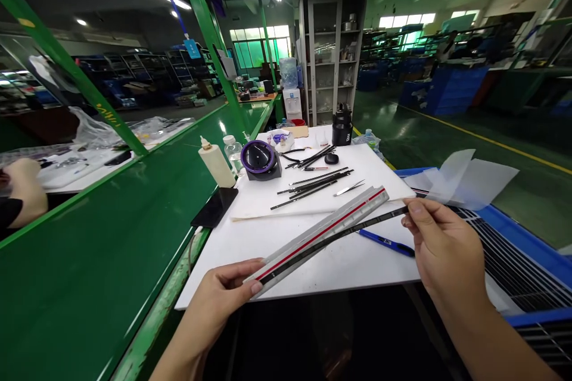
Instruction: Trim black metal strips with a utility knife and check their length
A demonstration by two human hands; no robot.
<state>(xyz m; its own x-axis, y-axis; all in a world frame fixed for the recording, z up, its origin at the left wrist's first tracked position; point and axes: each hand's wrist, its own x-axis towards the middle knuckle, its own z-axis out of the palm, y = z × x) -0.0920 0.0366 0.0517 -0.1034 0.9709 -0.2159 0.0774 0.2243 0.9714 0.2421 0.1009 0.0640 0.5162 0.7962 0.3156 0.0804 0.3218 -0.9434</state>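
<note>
Left hand (pixel 223 296) pinches black strip (pixel 357 228) and grey bar (pixel 326 224); right hand (pixel 449 244), strip's far end.

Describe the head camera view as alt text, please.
The left hand holds a grey, red-striped bar; the right hand pinches one end of a black strip alongside it, above a white worktop holding tweezers and more strips.
</note>
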